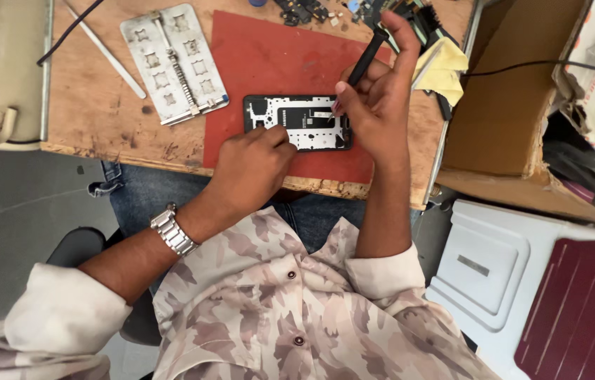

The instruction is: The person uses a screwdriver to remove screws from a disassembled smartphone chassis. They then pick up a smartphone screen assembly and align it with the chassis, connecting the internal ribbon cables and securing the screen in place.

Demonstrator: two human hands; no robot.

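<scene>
Black slim tool (366, 60) in right hand (375, 105), opened phone (297, 122)

One head-worn camera, looking steeply down over the person's chest onto a workbench.

The single view sits above and just behind the shoulders, facing forward and down, close enough that the patterned shirt (290, 309) fills the lower frame. The wooden bench (100, 112) runs across the upper half, its far edge cut off at the top, with the red mat (269, 63) near centre. Floor, a cardboard box (502, 105) and white panels (495, 260) show at right. No second view shares the scene.
</scene>
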